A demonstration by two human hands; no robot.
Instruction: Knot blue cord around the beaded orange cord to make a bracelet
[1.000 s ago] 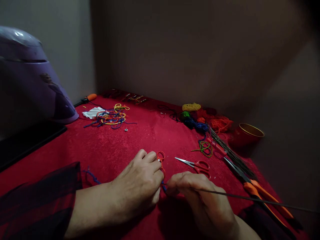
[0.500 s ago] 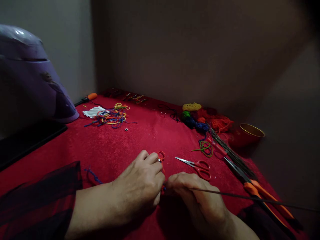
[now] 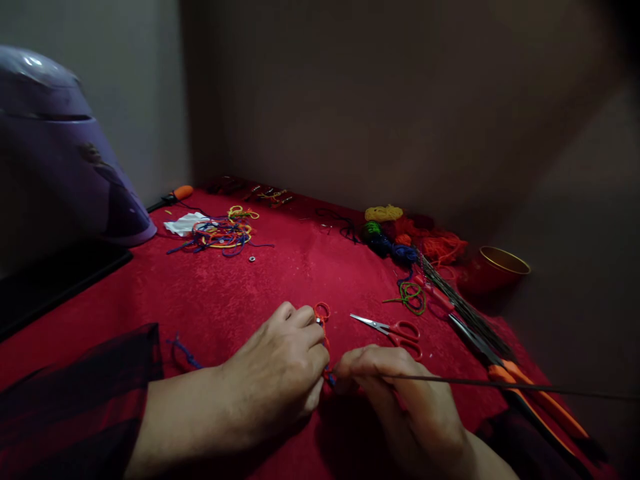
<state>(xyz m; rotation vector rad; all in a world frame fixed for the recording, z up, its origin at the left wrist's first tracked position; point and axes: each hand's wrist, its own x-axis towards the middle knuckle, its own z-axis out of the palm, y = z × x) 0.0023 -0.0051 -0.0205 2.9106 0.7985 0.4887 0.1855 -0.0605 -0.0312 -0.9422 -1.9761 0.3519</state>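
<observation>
My left hand (image 3: 280, 363) is closed around a small piece of red-orange cord work (image 3: 327, 337). A loop of the cord and a small shiny bead show above its fingers, and a bit of blue shows below. Close on its right, my right hand (image 3: 400, 387) pinches a long thin dark stick (image 3: 470, 382), which runs out to the right edge. The stick's front end is at the cord between the hands, where the fingers hide the exact contact. Small red-handled scissors (image 3: 393, 331) lie just beyond my right hand. A blue cord end (image 3: 185, 353) shows behind my left wrist.
Tangled coloured yarn (image 3: 223, 233) lies beside white paper (image 3: 187, 224), near a small ring (image 3: 252, 259). At right are yarn skeins (image 3: 403, 250), a green cord (image 3: 413, 298), a bundle of thin sticks (image 3: 465, 307), large orange-handled scissors (image 3: 505, 373) and a red cup (image 3: 493, 277). A purple container (image 3: 65, 153) stands left.
My hands have barely moved. The right hand and its stick have shifted very slightly, and a little more blue shows between the hands.
</observation>
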